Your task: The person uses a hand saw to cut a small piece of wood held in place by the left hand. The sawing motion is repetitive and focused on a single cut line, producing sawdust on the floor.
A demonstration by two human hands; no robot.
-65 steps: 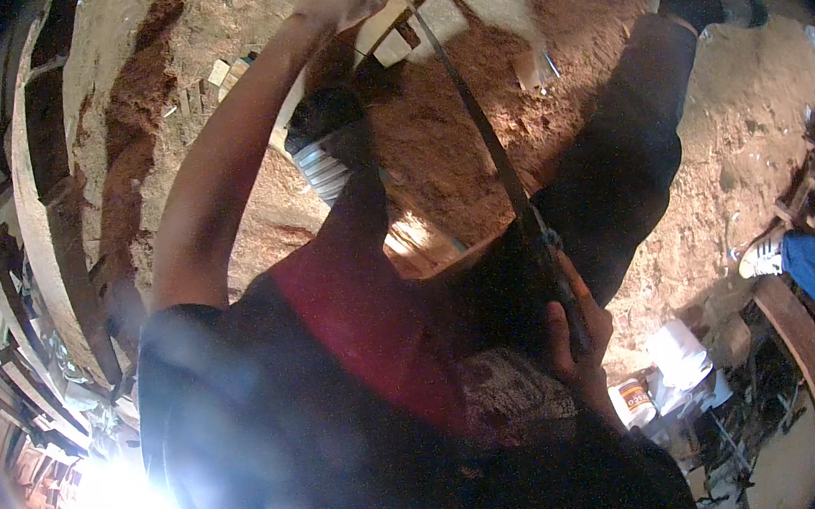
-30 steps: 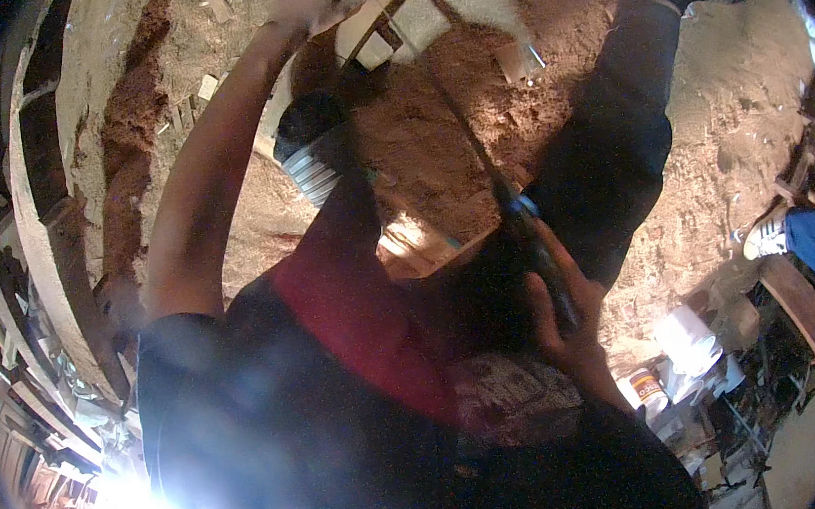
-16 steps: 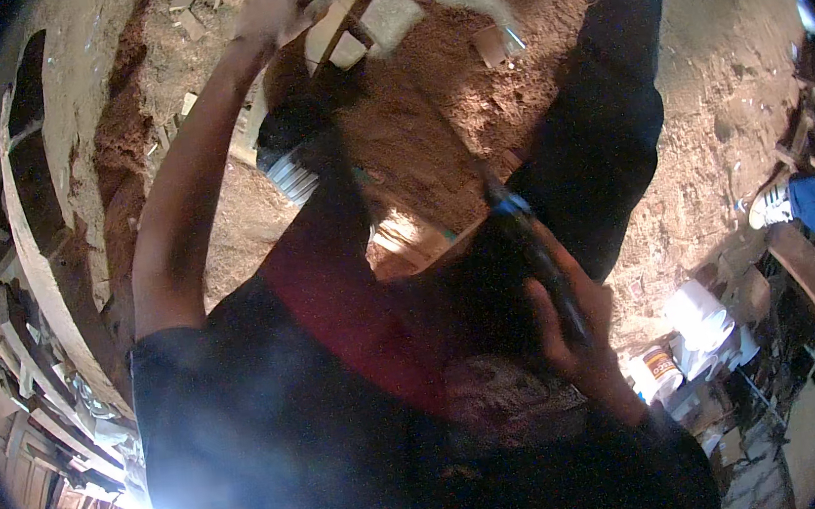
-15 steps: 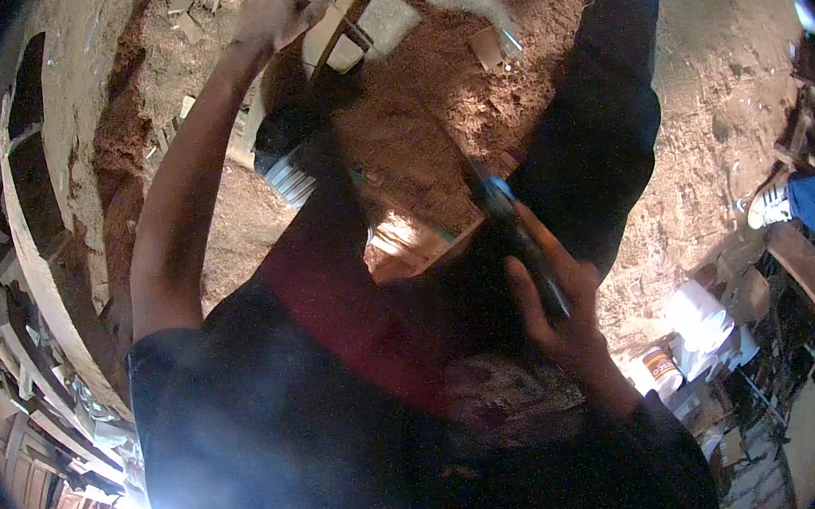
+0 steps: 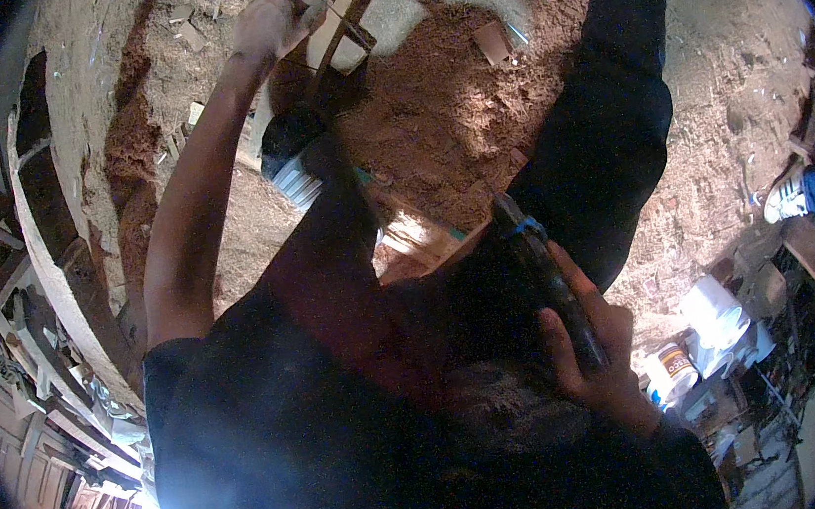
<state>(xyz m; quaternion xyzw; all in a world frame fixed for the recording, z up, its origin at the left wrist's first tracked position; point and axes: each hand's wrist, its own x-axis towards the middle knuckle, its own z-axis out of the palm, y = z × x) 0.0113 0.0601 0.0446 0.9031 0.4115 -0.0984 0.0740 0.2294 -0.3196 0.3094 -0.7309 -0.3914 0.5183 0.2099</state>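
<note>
Though dark, tool handle [image 5: 560, 290] btwn R fingers [image 5: 578, 274]

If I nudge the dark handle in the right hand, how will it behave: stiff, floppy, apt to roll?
The dark handle is probably stiff: it runs straight out past the right hand. Gripped, it should barely roll; laid down, its slim, rounded shape might. Weight: can't tell.
</note>
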